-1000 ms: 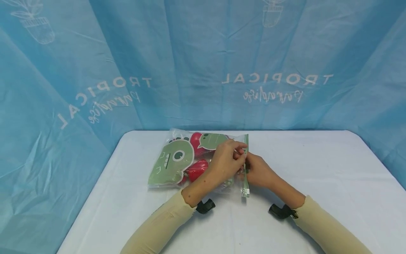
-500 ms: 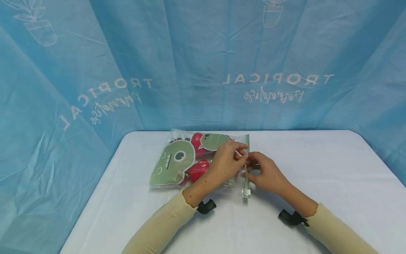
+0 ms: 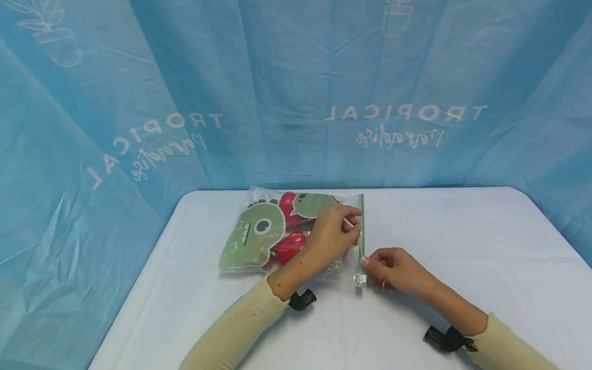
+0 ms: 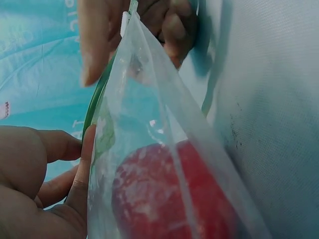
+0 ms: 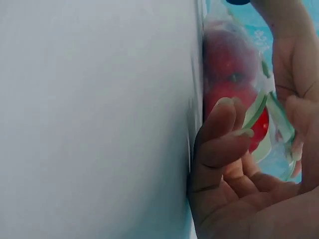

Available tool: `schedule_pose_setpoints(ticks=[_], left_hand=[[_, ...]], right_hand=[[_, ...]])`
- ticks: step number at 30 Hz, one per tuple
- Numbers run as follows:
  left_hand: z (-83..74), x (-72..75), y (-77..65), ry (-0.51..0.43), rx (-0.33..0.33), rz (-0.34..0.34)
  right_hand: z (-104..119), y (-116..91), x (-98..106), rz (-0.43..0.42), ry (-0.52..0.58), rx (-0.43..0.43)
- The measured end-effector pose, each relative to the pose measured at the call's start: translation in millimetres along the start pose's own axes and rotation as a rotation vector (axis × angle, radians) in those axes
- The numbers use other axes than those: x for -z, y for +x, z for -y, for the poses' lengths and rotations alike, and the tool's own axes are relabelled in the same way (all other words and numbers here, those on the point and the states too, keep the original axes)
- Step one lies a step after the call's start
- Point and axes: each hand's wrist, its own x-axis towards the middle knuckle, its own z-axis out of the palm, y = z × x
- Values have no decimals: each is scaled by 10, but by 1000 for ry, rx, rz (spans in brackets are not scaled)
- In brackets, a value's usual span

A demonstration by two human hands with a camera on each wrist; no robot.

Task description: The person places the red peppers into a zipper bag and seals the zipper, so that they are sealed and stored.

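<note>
A clear zip bag (image 3: 254,239) printed with green cartoon monsters lies at the back of the table, its green-edged mouth facing right. Glossy red, rounded items (image 3: 290,246) show through the plastic; in the right wrist view one has a green stem. My left hand (image 3: 329,234) reaches across the bag and pinches the green zip strip (image 4: 94,107) between thumb and finger. By the near end of that strip is my right hand (image 3: 402,270), thumb and fingers parted around the bag's corner. The small white slider (image 4: 124,24) sits at that corner.
A white cloth covers the table (image 3: 462,231). Behind it hangs a blue curtain (image 3: 287,92) with white lettering. Black wrist cameras (image 3: 302,299) are strapped below both hands.
My right hand has come off the middle of the zip strip and moved down toward the near corner, its fingers loosening. The left hand keeps its pinch; the bag has barely moved.
</note>
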Motion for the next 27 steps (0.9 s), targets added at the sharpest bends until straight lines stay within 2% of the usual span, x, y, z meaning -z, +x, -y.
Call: schedule_pose_setpoints(ticks=[2,5,9,12,16,19,27], left_hand=[[-1,0,0,2,8,-1],[7,-8,1,10,14,0],[29,-29,0,7,17,6],[45,-51,-6,21,17,2],[49,-78,-8,62,-11,-26],[33,-107,-37,58,-33,-27],[-44,-266,-314,-35,-38,107]], right_hand=[[0,-7,-18,58,30,14],[2,-9,-50,90,91,22],[-6,0,-82,80,162,6],[-19,7,-89,59,173,4],[-52,44,-46,38,181,16],[-93,105,-1,44,211,41],[-159,177,60,91,299,84]])
